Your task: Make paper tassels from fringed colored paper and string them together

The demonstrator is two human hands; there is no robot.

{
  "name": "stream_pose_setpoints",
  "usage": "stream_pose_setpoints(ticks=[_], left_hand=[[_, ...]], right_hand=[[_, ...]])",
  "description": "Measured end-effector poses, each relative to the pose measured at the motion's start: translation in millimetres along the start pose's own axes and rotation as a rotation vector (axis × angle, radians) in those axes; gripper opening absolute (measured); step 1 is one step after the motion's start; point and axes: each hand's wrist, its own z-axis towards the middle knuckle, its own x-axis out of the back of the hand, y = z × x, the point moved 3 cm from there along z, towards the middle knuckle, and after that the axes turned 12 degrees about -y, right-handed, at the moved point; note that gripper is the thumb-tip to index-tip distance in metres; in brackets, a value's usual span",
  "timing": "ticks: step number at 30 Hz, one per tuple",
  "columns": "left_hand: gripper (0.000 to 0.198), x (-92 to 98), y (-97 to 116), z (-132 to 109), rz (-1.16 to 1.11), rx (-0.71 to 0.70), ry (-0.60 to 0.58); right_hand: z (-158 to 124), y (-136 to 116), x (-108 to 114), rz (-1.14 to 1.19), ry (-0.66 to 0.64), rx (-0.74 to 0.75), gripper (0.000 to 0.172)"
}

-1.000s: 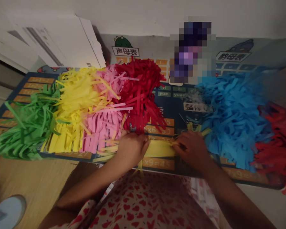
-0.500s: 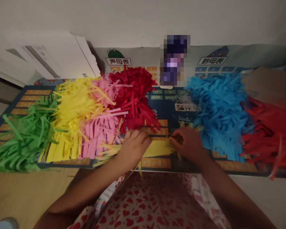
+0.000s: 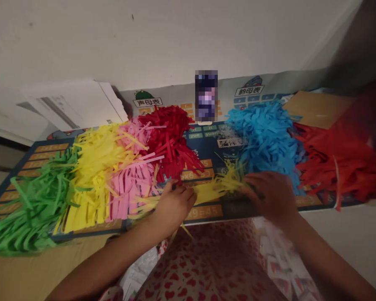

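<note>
My left hand (image 3: 174, 202) is closed on one end of a bundle of yellow paper strips (image 3: 213, 189) that lies on the dark printed mat (image 3: 207, 150). My right hand (image 3: 271, 196) is blurred by motion and curled over the bundle's other end, where the strips fan out. The bundle stretches between both hands near the mat's front edge.
Piles of cut paper fringe lie on the mat: green (image 3: 28, 200), yellow (image 3: 94, 163), pink (image 3: 133, 175) and dark red (image 3: 169, 138) at left, blue (image 3: 263, 138) and red (image 3: 341, 163) at right. White papers (image 3: 72, 106) lean at back left; brown cardboard (image 3: 316, 108) at back right.
The camera has tilted up, so more wall shows. My right hand slid to the right along the yellow bundle, and its frayed end now sticks out beside the blue pile.
</note>
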Motion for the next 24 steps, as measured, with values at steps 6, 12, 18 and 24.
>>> stream_pose_setpoints(ticks=[6, 12, 18, 24], left_hand=[[0.019, 2.8, 2.8, 0.7, -0.075, -0.010, -0.049], [0.034, -0.1, -32.8, -28.6, -0.094, 0.037, -0.087], [0.033, 27.0, -36.8, -54.0, -0.221, 0.065, 0.018], [0.019, 3.9, 28.4, -3.7, -0.266, 0.115, 0.039]], right_hand=[[14.5, -55.7, -26.3, 0.025, -0.224, 0.435, 0.018], [33.1, -63.1, -53.0, 0.019, -0.272, 0.465, 0.007], [39.5, -52.0, -52.4, 0.123, -0.277, 0.440, 0.010], [41.9, -55.1, -50.4, 0.131, -0.247, 0.427, 0.011]])
